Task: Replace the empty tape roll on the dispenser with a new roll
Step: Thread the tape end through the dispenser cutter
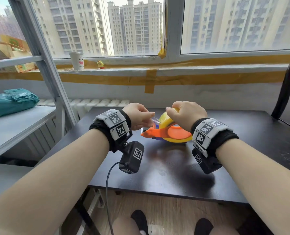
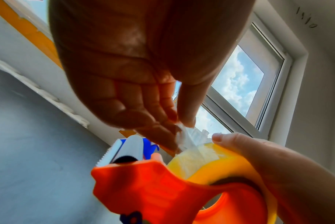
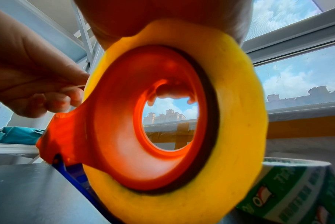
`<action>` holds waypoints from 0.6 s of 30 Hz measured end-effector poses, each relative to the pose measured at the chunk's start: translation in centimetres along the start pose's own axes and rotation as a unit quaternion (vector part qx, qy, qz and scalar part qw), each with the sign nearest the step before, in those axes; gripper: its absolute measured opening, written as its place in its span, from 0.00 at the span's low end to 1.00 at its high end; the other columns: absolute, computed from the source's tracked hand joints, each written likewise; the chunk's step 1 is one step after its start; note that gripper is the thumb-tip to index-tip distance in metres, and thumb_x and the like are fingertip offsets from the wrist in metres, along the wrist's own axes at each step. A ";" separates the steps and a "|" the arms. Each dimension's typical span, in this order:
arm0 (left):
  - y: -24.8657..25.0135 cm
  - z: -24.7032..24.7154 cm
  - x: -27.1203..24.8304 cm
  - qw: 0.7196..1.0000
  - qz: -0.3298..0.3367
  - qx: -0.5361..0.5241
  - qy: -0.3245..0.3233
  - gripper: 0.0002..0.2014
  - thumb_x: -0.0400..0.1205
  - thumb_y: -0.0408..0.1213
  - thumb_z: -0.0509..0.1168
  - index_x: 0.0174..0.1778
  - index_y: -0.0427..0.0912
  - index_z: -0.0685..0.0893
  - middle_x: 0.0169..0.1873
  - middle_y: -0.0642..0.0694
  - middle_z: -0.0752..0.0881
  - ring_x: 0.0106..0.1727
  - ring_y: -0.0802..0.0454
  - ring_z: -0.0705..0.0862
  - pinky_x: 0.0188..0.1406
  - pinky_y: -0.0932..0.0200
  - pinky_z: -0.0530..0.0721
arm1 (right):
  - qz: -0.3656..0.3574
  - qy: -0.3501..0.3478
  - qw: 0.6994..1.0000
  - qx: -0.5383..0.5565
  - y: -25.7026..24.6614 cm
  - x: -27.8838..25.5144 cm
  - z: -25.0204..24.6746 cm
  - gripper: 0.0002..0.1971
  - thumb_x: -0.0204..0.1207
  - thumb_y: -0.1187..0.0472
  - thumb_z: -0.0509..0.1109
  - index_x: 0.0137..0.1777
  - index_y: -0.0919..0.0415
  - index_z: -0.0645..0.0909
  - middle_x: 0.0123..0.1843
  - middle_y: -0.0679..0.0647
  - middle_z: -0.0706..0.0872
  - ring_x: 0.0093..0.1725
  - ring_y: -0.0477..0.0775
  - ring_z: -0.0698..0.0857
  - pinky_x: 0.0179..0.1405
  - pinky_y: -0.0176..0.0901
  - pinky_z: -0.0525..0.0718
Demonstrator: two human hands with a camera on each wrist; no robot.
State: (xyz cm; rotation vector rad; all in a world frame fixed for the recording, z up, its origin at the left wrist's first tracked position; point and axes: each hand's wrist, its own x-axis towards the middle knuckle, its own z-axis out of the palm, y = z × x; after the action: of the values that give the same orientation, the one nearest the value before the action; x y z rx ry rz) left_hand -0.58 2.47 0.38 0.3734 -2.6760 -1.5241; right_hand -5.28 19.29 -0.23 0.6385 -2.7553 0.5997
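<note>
An orange tape dispenser [image 1: 159, 133] stands on the dark table [image 1: 157, 175] with a yellow tape roll [image 1: 166, 118] seated on its hub. My right hand [image 1: 186, 114] grips the top of the roll [image 2: 206, 157] from above. My left hand [image 1: 139, 117] pinches the clear free end of the tape [image 2: 183, 136] between thumb and fingers, just left of the roll and above the toothed blade [image 2: 109, 154]. In the right wrist view the roll [image 3: 239, 106] rings the orange hub [image 3: 124, 136], with the left hand [image 3: 34, 78] beside it.
A green-and-white printed tape core [image 3: 300, 192] stands on the table right behind the dispenser. A grey shelf [image 1: 13, 126] with a teal bag [image 1: 10, 100] is at left. A paper cup [image 1: 76, 61] and a small toy [image 1: 100, 64] sit on the windowsill. A black chair [image 1: 285, 85] stands at right.
</note>
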 end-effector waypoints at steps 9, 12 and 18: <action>-0.4 0.8 -0.3 0.999 0.036 0.010 0.009 0.12 0.81 0.40 0.65 0.31 0.45 0.77 0.29 0.48 0.84 0.31 0.56 0.86 0.28 0.64 0.78 | 0.029 -0.089 0.995 -0.043 -2.4 1.1 -1.5 0.17 0.79 0.56 0.54 0.57 0.58 0.83 0.60 0.57 0.86 0.57 0.62 0.84 0.54 0.49 0.79; -0.5 0.9 -0.4 0.999 0.037 0.018 0.009 0.12 0.81 0.42 0.65 0.31 0.47 0.77 0.28 0.51 0.84 0.27 0.63 0.85 0.33 0.64 0.80 | 0.030 -0.082 0.992 -0.095 -2.2 1.2 -0.7 0.16 0.80 0.53 0.51 0.43 0.59 0.77 0.56 0.59 0.86 0.48 0.62 0.79 0.48 0.47 0.75; -0.6 0.8 -0.1 0.999 0.045 0.014 0.022 0.13 0.80 0.40 0.67 0.29 0.44 0.78 0.28 0.46 0.84 0.34 0.49 0.86 0.41 0.54 0.85 | 0.005 -0.063 0.987 -0.147 -1.5 1.2 -0.3 0.23 0.81 0.42 0.51 0.36 0.56 0.77 0.42 0.54 0.80 0.51 0.61 0.83 0.44 0.44 0.73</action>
State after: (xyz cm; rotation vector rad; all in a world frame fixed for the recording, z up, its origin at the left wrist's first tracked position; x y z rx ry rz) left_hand -0.52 2.88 -0.60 0.2786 -2.6447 -1.4390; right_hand -5.57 17.72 0.94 0.6112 -2.8832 0.1520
